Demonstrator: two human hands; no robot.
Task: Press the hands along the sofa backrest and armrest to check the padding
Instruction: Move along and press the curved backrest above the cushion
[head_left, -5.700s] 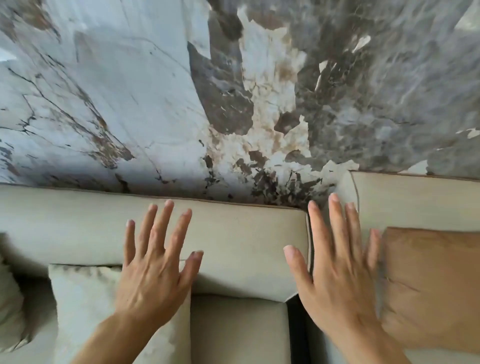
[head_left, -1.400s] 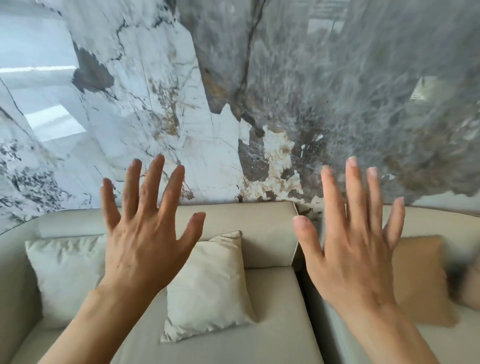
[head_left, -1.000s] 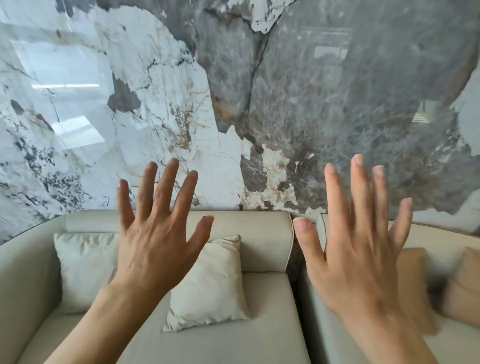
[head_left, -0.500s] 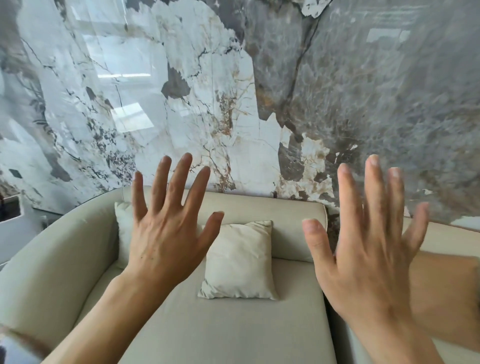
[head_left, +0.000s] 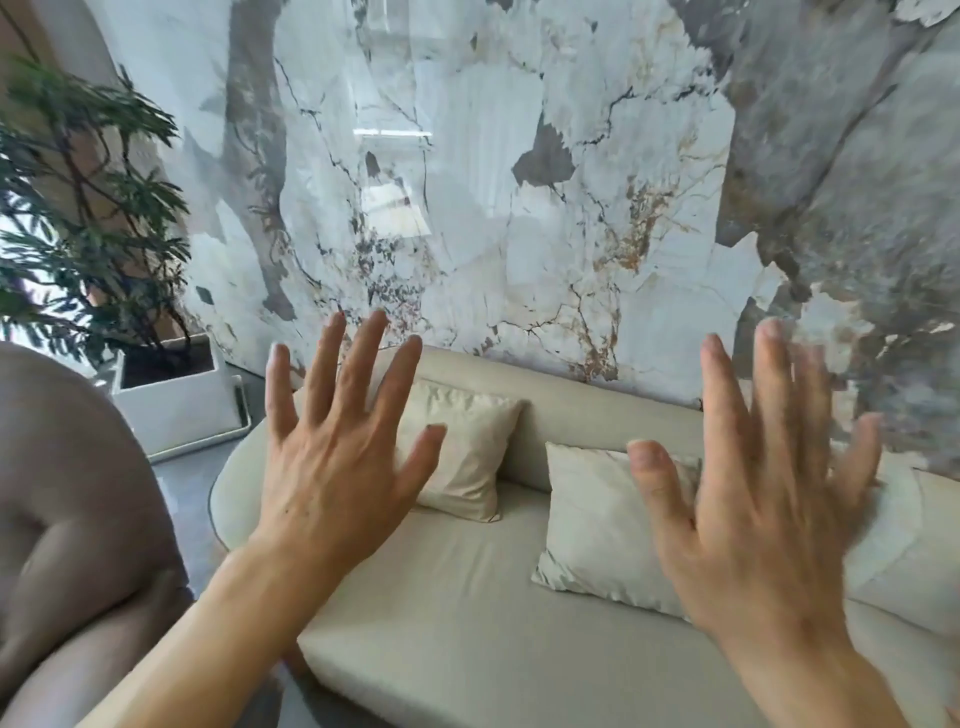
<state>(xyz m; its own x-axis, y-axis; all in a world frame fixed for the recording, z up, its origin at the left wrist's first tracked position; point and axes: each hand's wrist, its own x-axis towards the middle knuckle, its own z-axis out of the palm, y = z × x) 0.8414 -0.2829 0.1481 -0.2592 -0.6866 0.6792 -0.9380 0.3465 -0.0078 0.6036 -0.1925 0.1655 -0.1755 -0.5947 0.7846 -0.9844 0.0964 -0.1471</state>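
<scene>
A beige sofa stands against the marble wall, its backrest running across the middle and its rounded left armrest curving down toward the floor. My left hand is raised in the air in front of the armrest end, fingers spread, touching nothing. Over the seat at the right, my right hand is also lifted with fingers apart and is blurred. Neither hand touches the sofa.
Two cream cushions lean on the backrest. A potted plant in a white square planter stands left of the sofa. A brownish upholstered chair fills the lower left corner. The glossy marble wall rises behind.
The view has swung left and pulled back, bringing the sofa's left armrest, the plant and the brown chair into sight. Both hands have stayed raised and open, off the sofa.
</scene>
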